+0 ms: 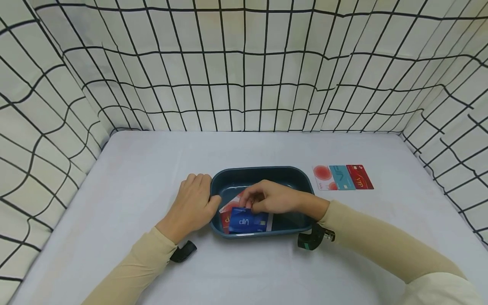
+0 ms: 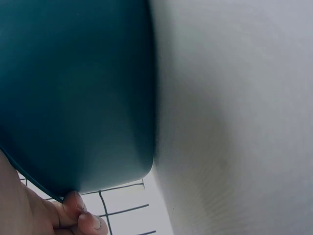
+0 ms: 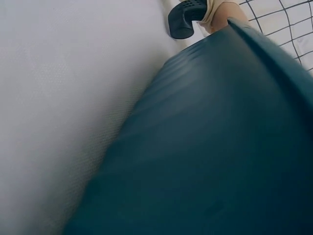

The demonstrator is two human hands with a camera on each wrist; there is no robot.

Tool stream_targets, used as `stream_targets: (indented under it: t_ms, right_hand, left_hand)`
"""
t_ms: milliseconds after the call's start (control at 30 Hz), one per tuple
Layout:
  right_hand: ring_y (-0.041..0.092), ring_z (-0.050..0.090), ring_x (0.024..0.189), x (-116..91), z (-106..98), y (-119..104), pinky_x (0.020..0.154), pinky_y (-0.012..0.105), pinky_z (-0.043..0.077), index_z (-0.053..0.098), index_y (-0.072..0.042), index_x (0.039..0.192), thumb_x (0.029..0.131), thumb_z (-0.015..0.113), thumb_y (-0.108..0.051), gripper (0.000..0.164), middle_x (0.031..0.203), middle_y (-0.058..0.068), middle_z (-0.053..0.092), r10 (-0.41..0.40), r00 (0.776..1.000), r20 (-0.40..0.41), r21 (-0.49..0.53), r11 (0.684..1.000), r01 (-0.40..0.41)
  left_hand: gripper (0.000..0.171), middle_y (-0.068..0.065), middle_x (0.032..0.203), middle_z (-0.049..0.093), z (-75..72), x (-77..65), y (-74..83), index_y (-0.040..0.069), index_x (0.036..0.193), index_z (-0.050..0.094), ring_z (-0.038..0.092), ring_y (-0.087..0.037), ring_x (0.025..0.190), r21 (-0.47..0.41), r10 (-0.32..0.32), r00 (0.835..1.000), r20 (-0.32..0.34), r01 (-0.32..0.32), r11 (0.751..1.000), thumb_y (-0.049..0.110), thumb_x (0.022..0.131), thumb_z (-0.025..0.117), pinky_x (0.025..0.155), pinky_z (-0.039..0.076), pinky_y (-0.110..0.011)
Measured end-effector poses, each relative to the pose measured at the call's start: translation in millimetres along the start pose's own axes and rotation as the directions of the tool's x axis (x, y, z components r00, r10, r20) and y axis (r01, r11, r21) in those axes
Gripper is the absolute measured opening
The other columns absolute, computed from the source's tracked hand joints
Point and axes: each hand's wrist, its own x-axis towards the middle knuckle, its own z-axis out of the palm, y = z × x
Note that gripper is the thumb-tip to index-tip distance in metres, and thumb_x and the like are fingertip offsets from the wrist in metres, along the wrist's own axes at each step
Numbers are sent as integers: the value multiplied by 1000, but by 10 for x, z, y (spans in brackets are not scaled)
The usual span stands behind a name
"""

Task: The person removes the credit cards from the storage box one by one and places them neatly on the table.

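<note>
A dark teal tray (image 1: 295, 220) sits mid-table in the head view. At its left end my left hand (image 1: 194, 201) holds the rim, thumb over the edge; the left wrist view shows its fingertips (image 2: 90, 223) by the outer wall. My right hand (image 1: 276, 197) reaches inside, thumb and fingers pinching the top edge of a blue VIP card (image 1: 245, 221). Beneath that card lie a red card (image 1: 225, 222) and a white card with red pattern (image 1: 230, 206), both partly covered. The tray's wall (image 3: 210, 147) hides the right fingers in the right wrist view.
Right of the tray, three cards lie side by side on the white table (image 1: 160, 148): white with red circles (image 1: 323, 174), light blue (image 1: 342, 177) and red VIP (image 1: 359, 176). Black grid netting (image 1: 244, 67) over pale walls borders the back and both sides.
</note>
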Motion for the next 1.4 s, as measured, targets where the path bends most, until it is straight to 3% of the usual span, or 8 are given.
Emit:
stream_targets:
  t_ms: [600, 867, 1200, 1400]
  right_hand:
    - [20, 60, 101, -160, -95, -33, 93, 32, 53, 68, -12, 114, 95, 58, -5, 23, 107, 6, 65, 38, 996, -75, 48, 998, -35]
    - [20, 63, 100, -223, -135, -43, 93, 33, 56, 68, -13, 114, 95, 60, -6, 22, 107, 7, 66, 50, 986, -156, 47, 998, -43]
    - [22, 63, 103, -332, -195, -85, 93, 35, 58, 65, -12, 116, 95, 63, -7, 22, 109, 8, 65, 66, 983, -170, 97, 994, -50]
    - [24, 62, 102, -403, -238, -90, 88, 34, 60, 64, -14, 117, 95, 65, -9, 23, 111, 8, 64, 100, 969, -225, 122, 990, -73]
  left_hand:
    - [20, -6, 77, 44, 8, 1, 29, 4, 90, 50, 37, -23, 78, 3, 5, 1000, -10, -5, 1000, 24, 89, 54, 70, 25, -33]
    - [18, -6, 77, 44, 10, 2, 36, 5, 87, 48, 37, -24, 78, 2, 8, 1000, -17, -8, 1000, 22, 88, 55, 70, 25, -33]
    - [18, -6, 77, 44, 16, -10, 30, 5, 89, 49, 37, -23, 78, -2, -2, 1000, -14, 2, 1000, 22, 88, 54, 71, 26, -33]
    - [17, -6, 76, 43, 8, -11, 30, 6, 87, 49, 36, -23, 77, -9, -4, 1000, -14, 4, 1000, 21, 88, 54, 70, 26, -34]
